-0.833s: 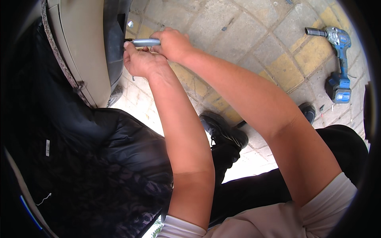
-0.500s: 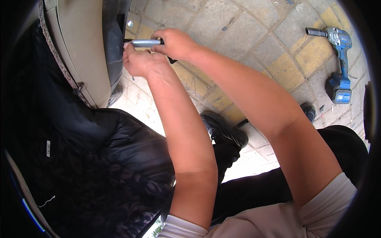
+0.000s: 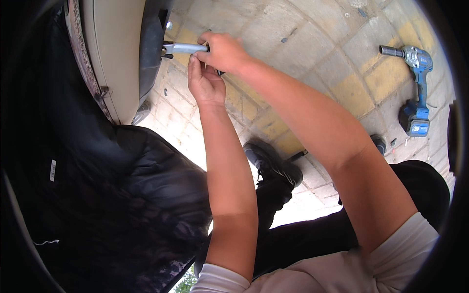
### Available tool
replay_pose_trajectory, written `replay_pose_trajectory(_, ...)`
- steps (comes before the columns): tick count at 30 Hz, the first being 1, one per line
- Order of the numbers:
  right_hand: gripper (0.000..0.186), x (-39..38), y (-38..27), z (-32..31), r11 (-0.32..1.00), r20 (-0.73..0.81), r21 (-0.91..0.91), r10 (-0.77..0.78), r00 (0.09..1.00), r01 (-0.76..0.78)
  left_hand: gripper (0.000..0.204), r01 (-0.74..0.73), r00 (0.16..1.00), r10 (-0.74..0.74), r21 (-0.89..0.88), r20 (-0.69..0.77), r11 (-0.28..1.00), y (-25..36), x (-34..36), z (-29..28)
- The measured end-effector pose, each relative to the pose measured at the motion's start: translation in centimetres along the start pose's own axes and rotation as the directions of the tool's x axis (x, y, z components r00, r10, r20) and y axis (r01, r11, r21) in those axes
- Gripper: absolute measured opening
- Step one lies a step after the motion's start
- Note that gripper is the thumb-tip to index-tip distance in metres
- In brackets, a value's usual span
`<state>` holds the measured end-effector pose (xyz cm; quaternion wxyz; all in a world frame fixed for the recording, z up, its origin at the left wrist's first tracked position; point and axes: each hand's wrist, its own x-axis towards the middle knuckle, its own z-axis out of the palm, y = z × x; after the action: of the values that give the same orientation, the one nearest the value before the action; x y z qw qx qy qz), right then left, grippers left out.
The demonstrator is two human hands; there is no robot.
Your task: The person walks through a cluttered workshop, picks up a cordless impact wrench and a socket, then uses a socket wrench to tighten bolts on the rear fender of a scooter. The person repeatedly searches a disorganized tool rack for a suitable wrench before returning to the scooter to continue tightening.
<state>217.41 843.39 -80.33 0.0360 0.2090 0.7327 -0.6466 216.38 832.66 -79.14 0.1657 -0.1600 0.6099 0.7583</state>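
In the 1 view there is, the head camera's, the long, silver, tube-shaped metal tool (image 3: 184, 48) lies at the upper left, with its long axis running almost level from left to right. Its far left end, where small dark parts show, points at the dark grey, smooth edge strip (image 3: 150, 49) of the tall, curved beige panel (image 3: 115, 58); whether that end touches the strip or sits just beside it, I cannot tell.

The right hand (image 3: 225, 52) is at the tool's other end, its fingers closed around the right-hand part, so from this hand the tool reaches out leftward toward the strip.

The left hand (image 3: 207, 85) is below the tool and just beside the right hand, its fingers bent and drawn together, the tips pointing up at the tool's underside. Whether they pinch anything, or touch the tool, I cannot tell. Of the 2 hands, the left is nearer the strip, though only by a little.

The blue-and-black cordless power tool with a dark metal socket (image 3: 421, 88) lies on the grey and yellow paving blocks (image 3: 312, 36), well apart to the right of both hands.
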Motion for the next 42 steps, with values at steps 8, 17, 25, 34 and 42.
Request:
replay_pose_trajectory(8,0.023,-0.1,-2.8,3.0,0.902,-0.378,-0.192,-0.432,0.819,0.387,0.047,0.137,0.945,-0.124,-0.023,0.304,0.99,1.6,1.1,-1.5)
replay_pose_trajectory(17,0.023,0.7,-4.6,6.4,0.911,-0.548,-0.176,-0.405,0.732,0.373,0.048,0.179,0.947,-0.129,-0.149,0.296,0.973,1.9,0.0,-1.1)
replay_pose_trajectory(25,0.022,1.2,-4.4,6.7,0.915,-0.557,-0.176,-0.396,0.73,0.362,0.039,0.185,0.951,-0.135,-0.161,0.279,0.97,1.8,-0.3,-1.0)
replay_pose_trajectory(34,0.024,1.4,-4.4,7.0,0.913,-0.582,-0.118,-0.382,0.718,0.39,0.042,0.182,0.946,-0.143,-0.114,0.29,0.977,2.3,-0.1,-1.0)
replay_pose_trajectory(42,0.02,0.9,-4.5,6.7,0.906,-0.605,-0.036,-0.356,0.712,0.423,0.048,0.16,0.946,-0.126,-0.093,0.298,0.983,3.0,-0.6,-0.7)
